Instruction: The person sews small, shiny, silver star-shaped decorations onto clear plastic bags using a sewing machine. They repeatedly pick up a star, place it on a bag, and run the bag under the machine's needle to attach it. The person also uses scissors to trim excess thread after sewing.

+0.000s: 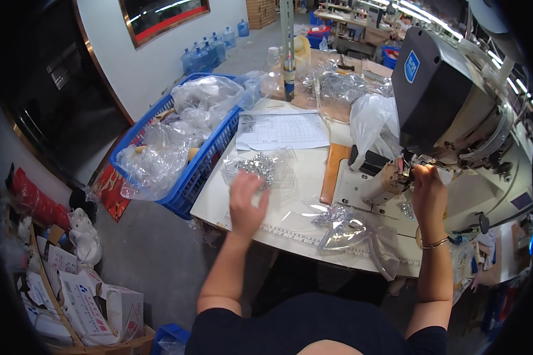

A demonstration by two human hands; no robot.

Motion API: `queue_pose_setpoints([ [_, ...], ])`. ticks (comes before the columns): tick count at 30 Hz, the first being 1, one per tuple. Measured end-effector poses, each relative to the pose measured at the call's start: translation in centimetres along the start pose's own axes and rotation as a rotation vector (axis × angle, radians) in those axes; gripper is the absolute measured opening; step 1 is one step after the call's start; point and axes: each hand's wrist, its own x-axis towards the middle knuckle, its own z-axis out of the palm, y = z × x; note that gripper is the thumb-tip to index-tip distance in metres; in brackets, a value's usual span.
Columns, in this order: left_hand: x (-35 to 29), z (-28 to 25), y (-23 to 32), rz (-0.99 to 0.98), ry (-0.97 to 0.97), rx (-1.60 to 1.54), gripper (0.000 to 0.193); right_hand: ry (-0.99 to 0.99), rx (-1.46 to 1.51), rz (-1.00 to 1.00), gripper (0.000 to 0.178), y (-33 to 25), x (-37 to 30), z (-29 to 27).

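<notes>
My left hand (247,204) hovers at the near edge of a clear bag (285,168) topped with a heap of small shiny metal pieces (260,167). Its thumb stands apart from the fingers, which are slightly blurred, and nothing shows in it. On the other side, my right hand (430,192) is raised to the working head of a sewing-type machine (435,89). Those fingers are pinched together by the metal parts there; whatever they hold is too small or hidden. Between the hands lies another clear bag (343,228) with small shiny pieces.
A blue plastic basket (204,180) full of clear bags stands against the table's left side. On the white table (219,207) are a printed sheet (283,131), an orange-brown strip (334,171) and a white plastic bag (374,124). Cartons (89,302) sit at lower left.
</notes>
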Motion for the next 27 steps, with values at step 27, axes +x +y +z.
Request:
queue_pose_setpoints([
  [27,5.5,-2.0,-6.6,-0.049,-0.31,0.055,0.037,-0.005,0.677,0.204,0.015,-5.5,-8.2,-0.1],
])
